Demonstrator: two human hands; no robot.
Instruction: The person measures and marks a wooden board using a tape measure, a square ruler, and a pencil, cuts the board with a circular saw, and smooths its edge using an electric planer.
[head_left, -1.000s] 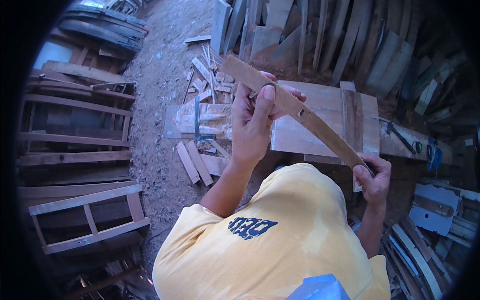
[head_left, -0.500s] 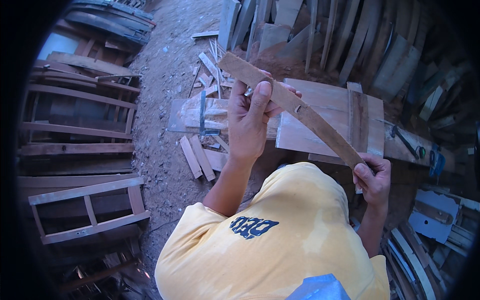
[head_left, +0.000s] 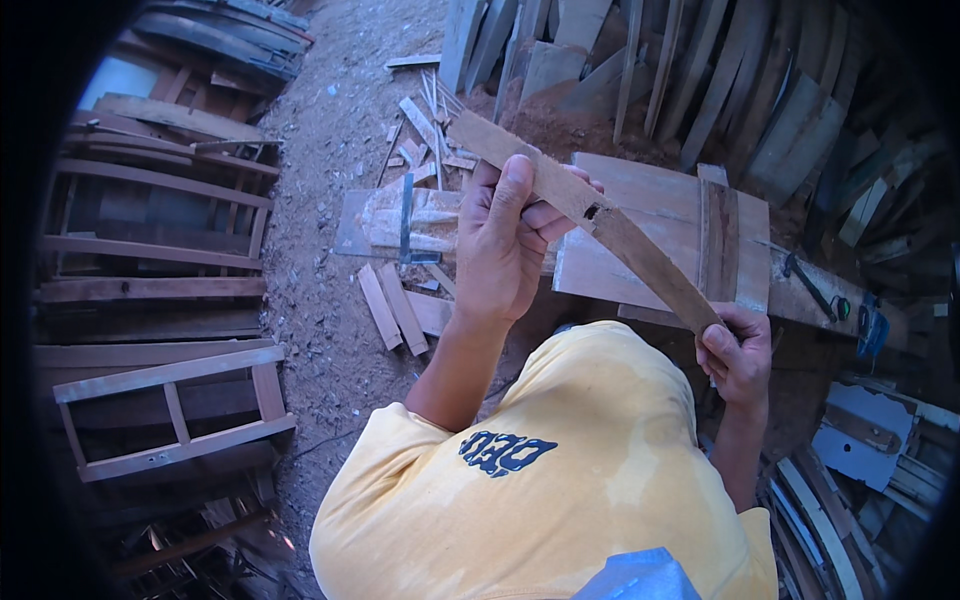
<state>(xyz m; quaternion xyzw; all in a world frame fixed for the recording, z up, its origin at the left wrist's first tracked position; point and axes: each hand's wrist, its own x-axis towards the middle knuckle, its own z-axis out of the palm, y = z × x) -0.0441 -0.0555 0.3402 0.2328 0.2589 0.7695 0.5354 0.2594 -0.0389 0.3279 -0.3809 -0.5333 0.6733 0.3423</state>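
Observation:
A long, narrow wooden strip (head_left: 645,255) slants across in front of me, its left end farther away and its right end nearer. It has a small dark slot cut through it near the middle. My left hand (head_left: 510,225) grips it from below toward the far end, thumb pressed on the upper face. At the near right end, my right hand (head_left: 738,352) pinches the strip between thumb and fingers. Below the strip lies a pale wooden panel (head_left: 625,230) on a bench, with a darker crosspiece (head_left: 716,235) on it.
A try square (head_left: 406,215) lies left of my left hand, near short wood offcuts (head_left: 405,310). A hammer (head_left: 810,285) rests at the bench's right end. Boards (head_left: 700,80) lean upright at the back right. Wooden frames (head_left: 175,410) stand along the left.
The strip has turned slightly in my hands, and its slot now shows as a dark opening. My right hand has shifted a little to the left.

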